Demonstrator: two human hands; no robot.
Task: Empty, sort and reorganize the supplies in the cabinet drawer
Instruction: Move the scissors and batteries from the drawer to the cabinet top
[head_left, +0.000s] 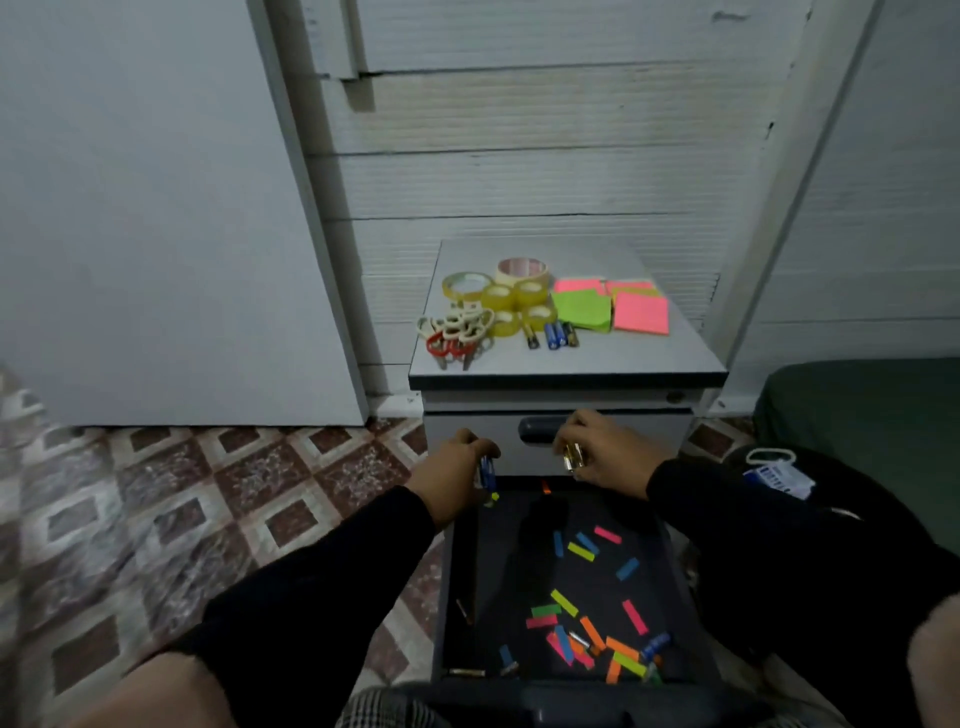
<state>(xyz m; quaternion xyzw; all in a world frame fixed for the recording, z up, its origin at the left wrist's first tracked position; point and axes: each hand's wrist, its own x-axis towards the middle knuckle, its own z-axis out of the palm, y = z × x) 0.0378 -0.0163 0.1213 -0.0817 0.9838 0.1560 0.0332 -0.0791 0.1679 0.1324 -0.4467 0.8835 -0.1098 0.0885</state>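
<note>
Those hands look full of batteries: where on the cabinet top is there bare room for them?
Free: the front strip of the top, below the batteries and notes, and the right edge. Crowded: the back left, with tape rolls and scissors.

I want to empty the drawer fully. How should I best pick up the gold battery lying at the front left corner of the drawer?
Pinch the gold battery across its middle from above. It lies flat along the drawer's front wall, so thin sides stay reachable; ends are awkward near the corner.
</note>
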